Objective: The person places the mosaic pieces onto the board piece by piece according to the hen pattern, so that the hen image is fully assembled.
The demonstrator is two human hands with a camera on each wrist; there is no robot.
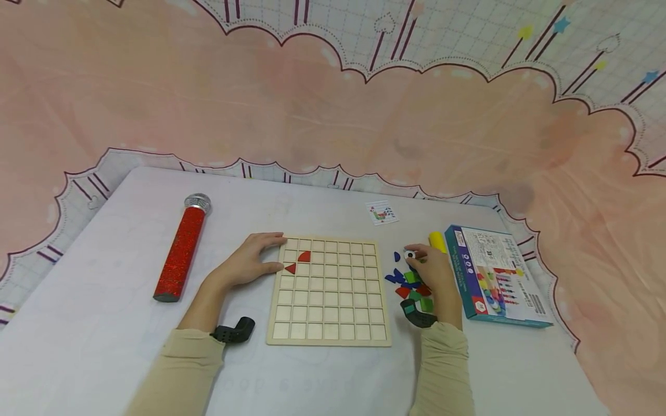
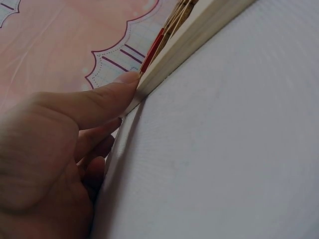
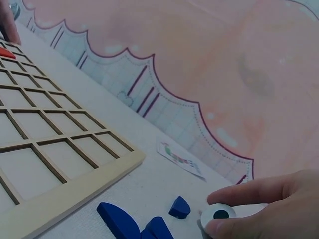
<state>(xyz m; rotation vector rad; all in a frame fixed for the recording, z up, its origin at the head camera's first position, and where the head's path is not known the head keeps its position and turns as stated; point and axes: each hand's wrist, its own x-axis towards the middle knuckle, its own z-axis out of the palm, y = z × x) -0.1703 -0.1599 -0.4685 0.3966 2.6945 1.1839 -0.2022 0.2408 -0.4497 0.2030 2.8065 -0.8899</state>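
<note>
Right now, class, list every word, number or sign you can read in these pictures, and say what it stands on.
No text reads clearly.
Blue puzzle box: printed lines and coloured pictures on its lid, too small to read.
Pattern card: a small coloured picture, no legible words.
White table: faint markings near its front edge, too blurred to read.
Wooden grid board: no lettering.
</note>
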